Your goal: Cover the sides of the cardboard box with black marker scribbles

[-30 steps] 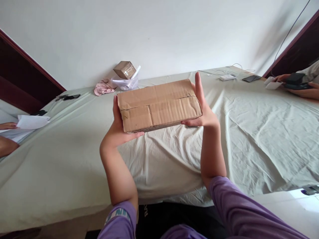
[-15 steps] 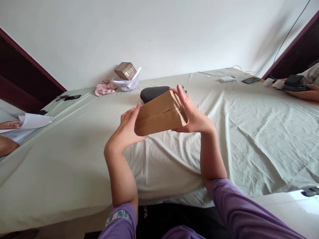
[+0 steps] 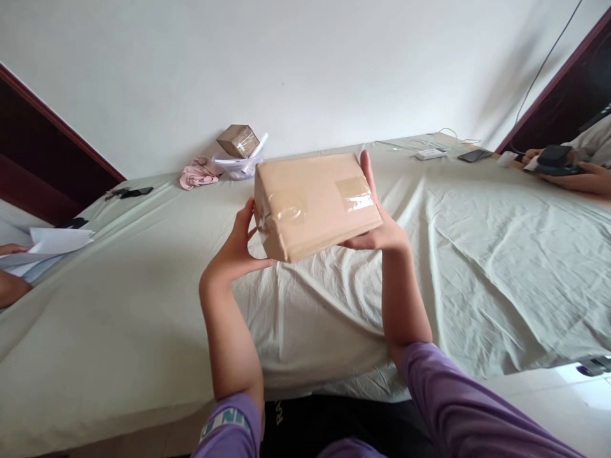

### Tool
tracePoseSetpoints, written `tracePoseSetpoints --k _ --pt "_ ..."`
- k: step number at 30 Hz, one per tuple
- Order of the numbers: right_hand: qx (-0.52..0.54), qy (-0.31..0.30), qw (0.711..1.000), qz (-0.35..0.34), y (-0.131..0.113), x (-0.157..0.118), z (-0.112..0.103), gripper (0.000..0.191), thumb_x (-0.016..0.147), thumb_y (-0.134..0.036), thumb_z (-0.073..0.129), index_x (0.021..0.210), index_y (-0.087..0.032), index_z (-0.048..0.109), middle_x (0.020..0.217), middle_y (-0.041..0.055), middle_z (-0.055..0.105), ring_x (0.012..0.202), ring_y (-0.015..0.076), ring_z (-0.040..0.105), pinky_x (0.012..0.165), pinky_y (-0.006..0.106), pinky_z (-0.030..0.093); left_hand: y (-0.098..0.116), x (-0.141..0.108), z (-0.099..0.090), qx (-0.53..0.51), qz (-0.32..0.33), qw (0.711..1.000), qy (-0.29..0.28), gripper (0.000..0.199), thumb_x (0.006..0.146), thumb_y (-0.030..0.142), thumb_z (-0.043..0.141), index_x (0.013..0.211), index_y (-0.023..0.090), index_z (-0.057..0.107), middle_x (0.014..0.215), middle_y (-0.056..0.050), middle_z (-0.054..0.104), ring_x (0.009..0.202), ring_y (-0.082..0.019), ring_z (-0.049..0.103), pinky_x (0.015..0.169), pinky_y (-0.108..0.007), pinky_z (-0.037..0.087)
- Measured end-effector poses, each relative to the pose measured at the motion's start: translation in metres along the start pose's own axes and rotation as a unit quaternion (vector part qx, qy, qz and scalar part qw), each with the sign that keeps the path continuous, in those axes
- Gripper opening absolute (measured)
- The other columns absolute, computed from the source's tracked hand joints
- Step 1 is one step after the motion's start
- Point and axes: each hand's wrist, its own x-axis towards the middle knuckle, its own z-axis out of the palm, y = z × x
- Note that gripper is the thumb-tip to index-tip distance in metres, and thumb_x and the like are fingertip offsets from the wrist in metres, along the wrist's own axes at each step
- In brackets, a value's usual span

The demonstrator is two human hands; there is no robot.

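A brown cardboard box (image 3: 319, 200) with clear tape on its broad face is held up above the cloth-covered surface, tilted with its right side higher. My left hand (image 3: 238, 245) grips its left end, thumb and fingers spread around the lower left corner. At the right end my right hand (image 3: 382, 222) holds it, fingers beneath the lower edge and one digit up along the side. The box hides whatever lies directly behind it.
A pale green cloth (image 3: 157, 305) covers the surface. Toward the wall are a pink cloth (image 3: 199, 173), a plastic tub (image 3: 238, 166) with a smaller box (image 3: 237, 140), a white power strip (image 3: 431, 154) and a phone (image 3: 475, 156). People's hands show at both sides.
The box has turned in my hands, so its broad taped face now shows and covers the dark grey case behind. The person at the right has brought a second hand to the dark object.
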Motion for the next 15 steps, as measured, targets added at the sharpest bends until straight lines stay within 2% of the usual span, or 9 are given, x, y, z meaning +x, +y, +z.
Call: tracePoseSetpoints --k 2,3,6,8,9,11,13,15 --pt "-0.009 0.007 1.000 0.003 -0.004 0.002 0.003 0.174 0.068 -0.097 0.083 0.174 -0.037 -0.041 0.196 0.0104 0.000 0.179 0.0453 0.022 0.139 0.072 0.035 -0.008 0.004 0.003 -0.015 -0.015 1.000 -0.006 0.139 0.062 0.043 0.110 0.179 0.038 0.037 0.188 -0.017 0.036 0.173 -0.050 0.037 0.134 -0.070 0.045" --pt "-0.021 0.014 1.000 0.002 -0.007 0.003 0.003 0.174 0.067 -0.094 0.086 0.176 -0.038 -0.038 0.196 0.0097 0.000 0.179 0.0471 0.020 0.139 0.074 0.033 -0.013 0.005 0.002 -0.034 -0.035 0.999 -0.013 0.132 0.061 0.046 0.110 0.175 0.036 0.044 0.184 -0.017 0.043 0.170 -0.051 0.043 0.131 -0.070 0.050" --pt "-0.065 0.037 0.997 -0.016 -0.024 0.000 0.004 0.169 0.070 -0.089 0.089 0.178 -0.042 -0.032 0.196 0.0071 0.001 0.179 0.0512 0.017 0.138 0.081 0.027 -0.025 0.008 -0.001 -0.125 -0.136 0.982 -0.028 0.099 0.068 0.061 0.103 0.156 0.033 0.067 0.163 -0.017 0.068 0.151 -0.053 0.065 0.106 -0.065 0.070" --pt "-0.105 0.033 0.994 -0.025 -0.039 -0.004 0.008 0.159 0.077 -0.082 0.090 0.180 -0.044 -0.026 0.195 0.0053 0.007 0.178 0.0519 0.017 0.139 0.083 0.024 -0.028 0.009 -0.002 -0.210 -0.185 0.960 0.007 0.081 0.079 0.078 0.089 0.143 0.031 0.075 0.143 -0.015 0.080 0.143 -0.051 0.072 0.095 -0.061 0.074" --pt "-0.129 0.026 0.991 -0.028 -0.047 -0.006 0.012 0.152 0.082 -0.075 0.090 0.182 -0.046 -0.021 0.195 0.0040 0.010 0.178 0.0516 0.018 0.140 0.083 0.024 -0.027 0.009 -0.001 -0.252 -0.193 0.948 0.031 0.080 0.083 0.087 0.079 0.139 0.030 0.077 0.136 -0.013 0.084 0.143 -0.049 0.072 0.096 -0.059 0.074" --pt "-0.178 0.004 0.983 -0.045 -0.061 -0.010 0.023 0.131 0.094 -0.056 0.086 0.184 -0.051 -0.009 0.194 -0.0009 0.018 0.178 0.0489 0.019 0.142 0.080 0.025 -0.021 0.010 0.001 -0.317 -0.188 0.927 0.067 0.093 0.084 0.102 0.061 0.137 0.028 0.076 0.129 -0.010 0.086 0.146 -0.046 0.071 0.104 -0.056 0.072" --pt "-0.217 -0.016 0.973 -0.079 -0.070 -0.011 0.037 0.114 0.103 -0.035 0.077 0.182 -0.060 -0.002 0.193 -0.0083 0.023 0.178 0.0442 0.022 0.143 0.077 0.027 -0.013 0.010 0.003 -0.354 -0.186 0.915 0.054 0.110 0.080 0.112 0.048 0.138 0.022 0.075 0.126 -0.010 0.087 0.146 -0.045 0.071 0.111 -0.055 0.069" --pt "-0.241 -0.030 0.964 -0.112 -0.075 -0.010 0.049 0.111 0.106 -0.018 0.068 0.178 -0.067 -0.001 0.192 -0.0150 0.025 0.178 0.0394 0.025 0.144 0.075 0.026 -0.007 0.009 0.002 -0.376 -0.198 0.905 0.027 0.114 0.082 0.112 0.043 0.136 0.017 0.076 0.121 -0.011 0.088 0.144 -0.045 0.072 0.114 -0.055 0.068"
